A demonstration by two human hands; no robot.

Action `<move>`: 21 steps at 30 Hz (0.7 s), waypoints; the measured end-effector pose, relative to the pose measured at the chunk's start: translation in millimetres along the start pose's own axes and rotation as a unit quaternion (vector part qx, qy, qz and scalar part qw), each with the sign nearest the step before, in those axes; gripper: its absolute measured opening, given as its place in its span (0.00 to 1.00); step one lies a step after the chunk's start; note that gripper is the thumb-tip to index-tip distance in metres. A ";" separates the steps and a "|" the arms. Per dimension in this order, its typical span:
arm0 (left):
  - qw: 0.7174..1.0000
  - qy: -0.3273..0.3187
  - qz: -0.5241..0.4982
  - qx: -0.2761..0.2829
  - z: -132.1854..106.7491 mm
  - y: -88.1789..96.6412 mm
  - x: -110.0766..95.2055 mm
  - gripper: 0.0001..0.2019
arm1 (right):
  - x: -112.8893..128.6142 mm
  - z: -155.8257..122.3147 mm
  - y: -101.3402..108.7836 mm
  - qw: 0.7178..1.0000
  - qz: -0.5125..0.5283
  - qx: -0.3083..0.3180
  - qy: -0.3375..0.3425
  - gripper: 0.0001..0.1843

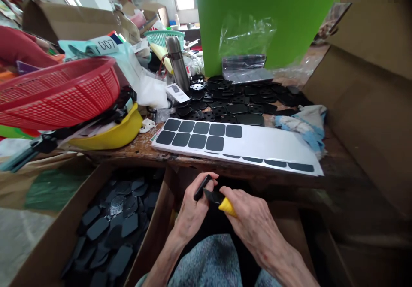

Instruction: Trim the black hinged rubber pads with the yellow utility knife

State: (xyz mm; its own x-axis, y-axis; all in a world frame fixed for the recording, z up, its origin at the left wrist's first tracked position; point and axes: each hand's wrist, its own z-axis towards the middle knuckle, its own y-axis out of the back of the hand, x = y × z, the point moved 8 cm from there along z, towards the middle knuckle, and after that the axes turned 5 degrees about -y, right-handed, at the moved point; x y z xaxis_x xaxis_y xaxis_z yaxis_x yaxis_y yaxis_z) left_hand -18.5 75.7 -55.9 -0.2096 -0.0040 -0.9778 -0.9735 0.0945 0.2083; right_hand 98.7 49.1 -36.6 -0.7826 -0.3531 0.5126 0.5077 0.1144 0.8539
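My left hand is closed round a small black plastic piece, held edge-up between thumb and fingers. In my right hand is a knife with a yellow handle; its dark blade points left, close to the black piece. Whether blade and piece touch I cannot tell. Both hands are above my lap, just in front of the table edge. Beyond them lies a stack of white sheets with rounded dark grey stickers, part of the top sheet bare of stickers.
Left of my arms, a cardboard box holds many flat black pieces. More black plates are heaped behind the sheets. Around them are a steel flask, red basket, yellow bowl, cloth and large carton.
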 end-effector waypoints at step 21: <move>0.969 -0.102 0.222 -0.019 1.7 2.8 -3.2 0.07 | 14.0 8.7 7.8 0.985 -0.164 0.053 0.024 0.14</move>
State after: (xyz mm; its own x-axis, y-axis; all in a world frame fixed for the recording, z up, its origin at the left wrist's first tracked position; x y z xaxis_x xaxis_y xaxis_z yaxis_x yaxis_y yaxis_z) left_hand -20.4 77.7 -52.2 -0.5901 0.2264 -0.7750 -0.7949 0.0051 0.6067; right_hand 88.5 53.1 -22.0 -0.8790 -0.4304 0.2051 0.1877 0.0829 0.9787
